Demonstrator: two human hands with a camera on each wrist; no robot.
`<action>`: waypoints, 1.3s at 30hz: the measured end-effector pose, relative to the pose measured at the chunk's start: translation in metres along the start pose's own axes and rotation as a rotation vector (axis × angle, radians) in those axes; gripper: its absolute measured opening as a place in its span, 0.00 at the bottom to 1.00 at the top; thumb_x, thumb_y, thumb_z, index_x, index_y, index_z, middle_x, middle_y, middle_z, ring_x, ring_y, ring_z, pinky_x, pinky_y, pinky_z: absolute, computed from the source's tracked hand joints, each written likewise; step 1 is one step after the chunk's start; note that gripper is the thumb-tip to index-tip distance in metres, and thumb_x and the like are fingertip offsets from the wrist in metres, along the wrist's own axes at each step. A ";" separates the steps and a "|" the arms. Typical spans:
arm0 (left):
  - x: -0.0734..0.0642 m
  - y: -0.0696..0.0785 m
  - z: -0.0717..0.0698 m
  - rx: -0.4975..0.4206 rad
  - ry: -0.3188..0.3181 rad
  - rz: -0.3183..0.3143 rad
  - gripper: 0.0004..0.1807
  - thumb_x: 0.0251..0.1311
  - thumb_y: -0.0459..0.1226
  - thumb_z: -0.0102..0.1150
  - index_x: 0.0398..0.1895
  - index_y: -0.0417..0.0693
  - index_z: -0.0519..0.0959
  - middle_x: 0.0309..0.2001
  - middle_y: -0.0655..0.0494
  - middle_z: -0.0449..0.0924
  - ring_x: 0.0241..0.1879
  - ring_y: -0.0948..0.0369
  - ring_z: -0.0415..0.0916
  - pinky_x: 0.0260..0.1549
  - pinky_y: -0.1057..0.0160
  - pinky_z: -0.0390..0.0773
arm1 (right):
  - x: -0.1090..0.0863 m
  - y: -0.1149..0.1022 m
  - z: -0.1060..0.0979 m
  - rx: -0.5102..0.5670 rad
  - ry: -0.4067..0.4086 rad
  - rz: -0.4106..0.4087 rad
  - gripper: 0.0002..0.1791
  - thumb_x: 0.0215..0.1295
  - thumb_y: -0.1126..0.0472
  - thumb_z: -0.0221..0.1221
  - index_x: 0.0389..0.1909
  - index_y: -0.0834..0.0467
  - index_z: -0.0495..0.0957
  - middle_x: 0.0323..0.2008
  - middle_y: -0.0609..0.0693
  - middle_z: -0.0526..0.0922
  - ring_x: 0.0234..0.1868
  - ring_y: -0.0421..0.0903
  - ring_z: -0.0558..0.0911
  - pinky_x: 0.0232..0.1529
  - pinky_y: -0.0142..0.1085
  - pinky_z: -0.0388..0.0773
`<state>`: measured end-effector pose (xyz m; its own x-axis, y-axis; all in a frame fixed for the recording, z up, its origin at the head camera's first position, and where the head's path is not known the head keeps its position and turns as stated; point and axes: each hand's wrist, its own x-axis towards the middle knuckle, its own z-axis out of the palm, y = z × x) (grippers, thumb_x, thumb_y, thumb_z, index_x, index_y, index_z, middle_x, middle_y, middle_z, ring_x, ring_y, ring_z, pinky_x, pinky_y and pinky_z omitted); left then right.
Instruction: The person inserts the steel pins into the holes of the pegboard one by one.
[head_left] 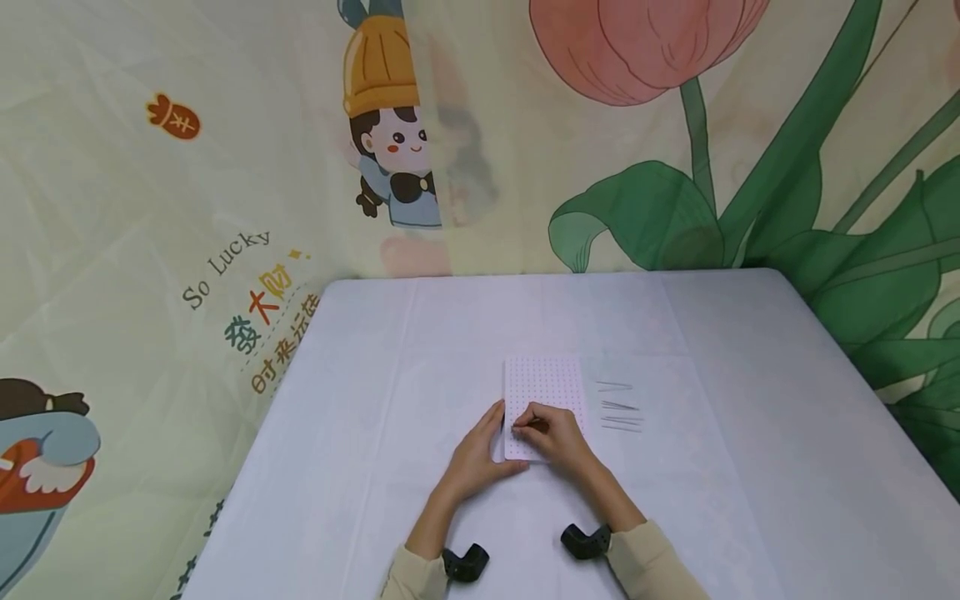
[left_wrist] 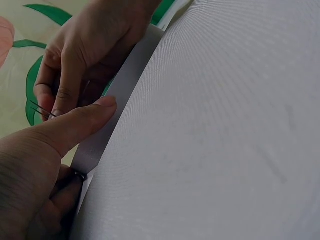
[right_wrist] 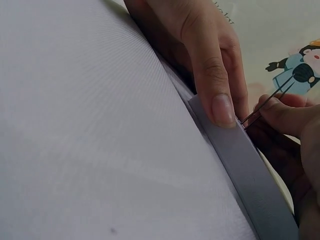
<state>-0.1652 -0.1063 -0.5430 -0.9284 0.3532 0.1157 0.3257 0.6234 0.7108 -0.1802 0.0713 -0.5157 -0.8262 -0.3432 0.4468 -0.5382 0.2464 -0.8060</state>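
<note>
A pale board (head_left: 542,379) with rows of small dots or holes lies on the table. My left hand (head_left: 476,458) braces its near left corner. The fingers lie along the left side, and the thumb (right_wrist: 222,107) presses the near edge. Over the board's lower left part, my right hand (head_left: 552,433) pinches thin metal pins (right_wrist: 280,92) between thumb and fingertips. Two slim shafts show side by side, slanting down to the board's surface by the left hand. Whether their tips sit in a hole, I cannot tell.
Several thin metal pins (head_left: 621,407) lie in small groups right of the board. A white cloth (head_left: 360,500) covers the table, which meets printed hangings (head_left: 495,167) at the back and left. Black wrist cameras (head_left: 467,563) sit on both wrists.
</note>
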 end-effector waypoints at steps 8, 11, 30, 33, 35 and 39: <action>0.000 -0.003 0.004 0.006 -0.017 0.007 0.56 0.43 0.57 0.67 0.71 0.44 0.51 0.71 0.55 0.49 0.67 0.54 0.52 0.61 0.51 0.60 | -0.007 0.022 0.004 -0.049 0.004 -0.032 0.03 0.53 0.68 0.64 0.26 0.61 0.79 0.29 0.48 0.83 0.31 0.42 0.82 0.33 0.30 0.79; -0.003 -0.004 0.005 0.003 -0.011 0.013 0.56 0.44 0.58 0.67 0.71 0.43 0.51 0.71 0.55 0.50 0.67 0.54 0.52 0.61 0.50 0.61 | -0.009 0.023 0.006 -0.020 0.012 -0.017 0.04 0.52 0.69 0.64 0.26 0.60 0.79 0.29 0.48 0.83 0.32 0.41 0.82 0.34 0.30 0.80; -0.016 -0.008 0.007 0.030 0.001 -0.008 0.56 0.43 0.60 0.65 0.71 0.44 0.52 0.71 0.53 0.51 0.66 0.52 0.54 0.60 0.49 0.61 | -0.014 -0.011 0.002 0.144 -0.079 0.042 0.11 0.53 0.78 0.59 0.39 0.71 0.75 0.35 0.63 0.81 0.38 0.59 0.82 0.40 0.39 0.80; -0.014 -0.008 0.006 0.034 0.008 0.001 0.56 0.43 0.60 0.65 0.71 0.45 0.52 0.71 0.54 0.51 0.66 0.52 0.54 0.60 0.50 0.61 | -0.013 -0.011 -0.002 0.138 -0.059 0.004 0.11 0.53 0.79 0.58 0.39 0.71 0.76 0.37 0.63 0.81 0.40 0.59 0.81 0.41 0.40 0.80; -0.011 -0.007 0.005 0.033 0.015 0.013 0.56 0.43 0.60 0.65 0.71 0.44 0.52 0.70 0.53 0.51 0.66 0.53 0.54 0.60 0.50 0.61 | -0.013 -0.012 -0.008 0.127 -0.011 -0.028 0.11 0.53 0.81 0.58 0.38 0.71 0.76 0.37 0.63 0.80 0.41 0.59 0.80 0.41 0.41 0.79; -0.005 -0.003 0.004 0.039 0.029 0.021 0.56 0.42 0.58 0.67 0.71 0.43 0.52 0.70 0.53 0.52 0.66 0.53 0.54 0.61 0.52 0.60 | -0.020 0.001 -0.036 0.046 0.132 -0.071 0.12 0.53 0.79 0.60 0.39 0.69 0.77 0.38 0.61 0.81 0.42 0.56 0.80 0.44 0.39 0.78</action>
<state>-0.1611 -0.1064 -0.5485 -0.9260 0.3463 0.1503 0.3510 0.6431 0.6806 -0.1701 0.1108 -0.5121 -0.8027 -0.2352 0.5480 -0.5902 0.1825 -0.7863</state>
